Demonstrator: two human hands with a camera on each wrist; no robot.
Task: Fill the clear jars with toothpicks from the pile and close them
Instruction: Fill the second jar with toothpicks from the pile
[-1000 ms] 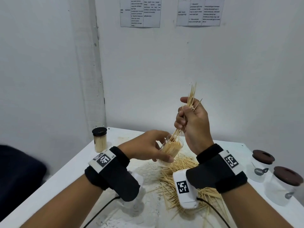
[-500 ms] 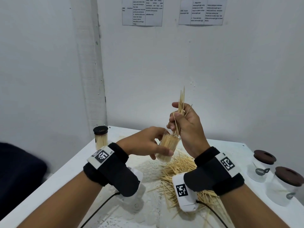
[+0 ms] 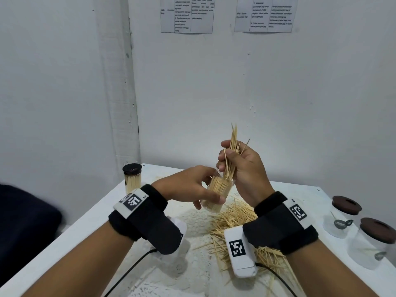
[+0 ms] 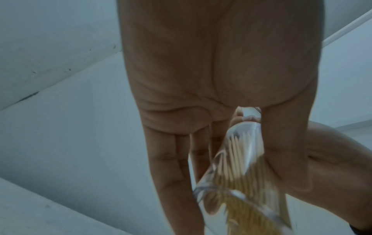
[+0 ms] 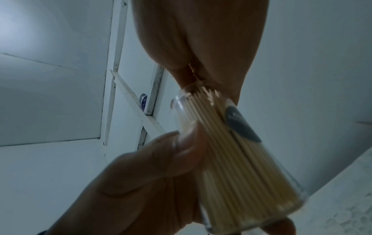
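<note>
Head view, centre frame: the left hand (image 3: 188, 187) grips the tilted clear jar (image 3: 218, 194) above the toothpick pile (image 3: 235, 219), presenting its mouth so the right hand (image 3: 242, 168), fingers curled round a toothpick bundle (image 3: 232, 151), can feed them in.

Left wrist view, lower right: thumb and fingers (image 4: 171, 159) clamp the jar's sides, steadying it.

Right wrist view, upper centre: fingertips (image 5: 181, 76) pinch sticks at the jar mouth.

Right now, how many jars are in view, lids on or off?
4: an open jar held in the left hand, a capped jar at the table's far-left corner, two lidded jars at right.
</note>
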